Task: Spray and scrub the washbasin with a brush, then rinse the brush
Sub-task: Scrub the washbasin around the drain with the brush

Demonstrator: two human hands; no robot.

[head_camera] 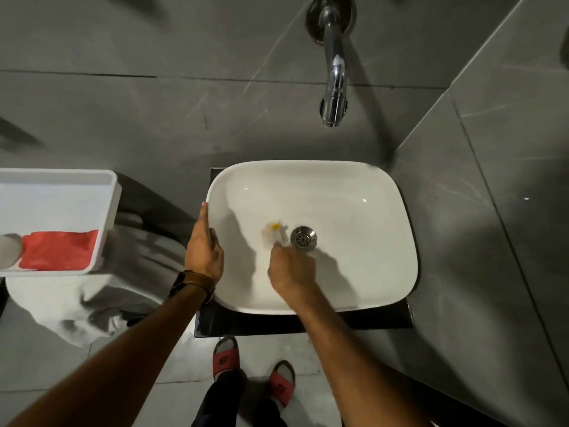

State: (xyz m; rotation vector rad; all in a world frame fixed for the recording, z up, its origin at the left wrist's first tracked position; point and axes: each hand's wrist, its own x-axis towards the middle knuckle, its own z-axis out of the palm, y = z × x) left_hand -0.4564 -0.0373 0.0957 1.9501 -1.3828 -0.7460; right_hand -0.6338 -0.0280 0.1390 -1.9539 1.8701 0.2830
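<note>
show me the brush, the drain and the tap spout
brush (275,233), head view, on its blurred bristle end
drain (303,238), head view, on the metal strainer's middle
tap spout (335,87), head view, on the chrome body near the outlet

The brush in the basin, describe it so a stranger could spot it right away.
Find the white washbasin under the chrome tap. Just left of its metal drain, the right hand holds the brush: a pale, motion-blurred head with a yellow spot.
</note>
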